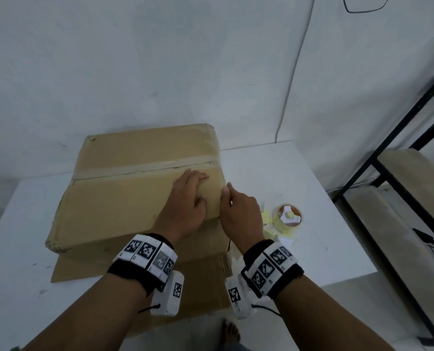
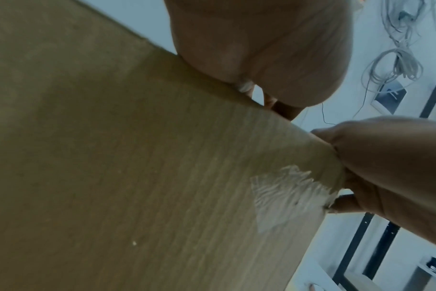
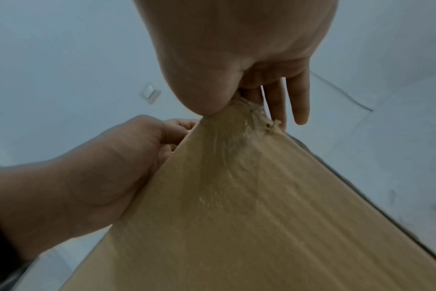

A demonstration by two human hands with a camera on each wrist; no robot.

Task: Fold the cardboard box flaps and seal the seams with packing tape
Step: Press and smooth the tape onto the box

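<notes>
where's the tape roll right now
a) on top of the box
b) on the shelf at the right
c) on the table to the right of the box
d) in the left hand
c: the tape roll lies on the white table, right of the cardboard box; neither hand holds it, since the left hand rests on the box top and the right hand is at the box's right edge.

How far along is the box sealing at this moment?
Done: the flaps are folded shut and a tape strip covers the top seam of the cardboard box. In hand: the left hand presses the top while the right hand works the right edge. Left: possibly the side seams; the tape roll sits on the table.
</notes>
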